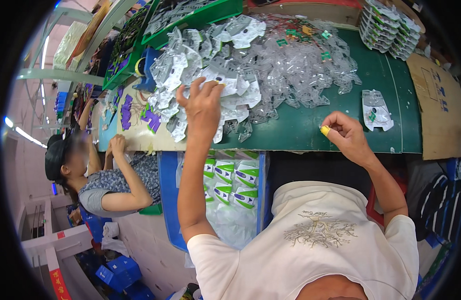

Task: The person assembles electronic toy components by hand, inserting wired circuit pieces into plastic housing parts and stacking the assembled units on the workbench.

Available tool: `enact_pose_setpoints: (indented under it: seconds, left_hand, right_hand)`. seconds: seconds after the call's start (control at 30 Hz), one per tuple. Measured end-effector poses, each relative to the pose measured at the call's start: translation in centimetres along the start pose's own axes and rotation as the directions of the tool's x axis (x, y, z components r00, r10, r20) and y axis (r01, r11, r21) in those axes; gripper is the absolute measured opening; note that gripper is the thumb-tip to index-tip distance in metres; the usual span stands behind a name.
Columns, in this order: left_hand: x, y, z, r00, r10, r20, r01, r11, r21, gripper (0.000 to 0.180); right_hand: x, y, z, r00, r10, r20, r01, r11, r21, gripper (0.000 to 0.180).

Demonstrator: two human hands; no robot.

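My left hand reaches into a big heap of clear plastic blister shells on the green table top, its fingers pinching one shell at the heap's near edge. My right hand rests near the table's front edge, fingers curled, with a yellow cover on one fingertip; whether it holds anything small I cannot tell. To its right, one filled blister pack lies by itself on the green surface.
A blue bin with green-and-white packed items sits below the table edge by my lap. Stacked blister trays stand at the far right, cardboard beside them. A co-worker sits at my left. Green trays lie at the back.
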State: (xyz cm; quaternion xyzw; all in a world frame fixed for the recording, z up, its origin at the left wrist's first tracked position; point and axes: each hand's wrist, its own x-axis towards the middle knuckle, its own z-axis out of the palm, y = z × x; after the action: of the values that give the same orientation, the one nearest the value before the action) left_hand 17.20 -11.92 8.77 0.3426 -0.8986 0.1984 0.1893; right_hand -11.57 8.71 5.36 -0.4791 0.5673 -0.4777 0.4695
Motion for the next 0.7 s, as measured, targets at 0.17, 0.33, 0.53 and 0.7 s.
enact_pose_setpoints:
  seconds: [0.17, 0.33, 0.53, 0.7]
  left_hand:
    - [-1.5, 3.4, -0.4, 0.976, 0.030, -0.218, -0.030, 1.000, 0.002, 0.015]
    - [-7.1, 15.6, -0.7, 0.984, 0.082, -0.159, -0.142, 0.899, -0.415, 0.022]
    - [-8.8, 21.7, 1.8, 0.992, 0.042, -0.115, -0.095, 0.860, -0.501, 0.028]
    - [-8.1, 21.5, 2.3, 0.997, 0.067, 0.028, -0.037, 0.798, -0.601, 0.036]
  right_hand:
    - [-1.3, 0.9, -2.5, 0.995, 0.059, -0.082, -0.063, 0.997, -0.043, 0.005]
    - [-2.0, 1.5, -3.6, 0.988, 0.087, -0.128, -0.099, 0.991, -0.090, 0.003]
    - [-2.0, 2.3, -1.7, 0.947, -0.322, 0.021, 0.279, 0.785, -0.554, 0.011]
    - [-1.7, 3.1, -0.1, 0.919, -0.378, 0.116, 0.332, 0.580, -0.744, 0.013]
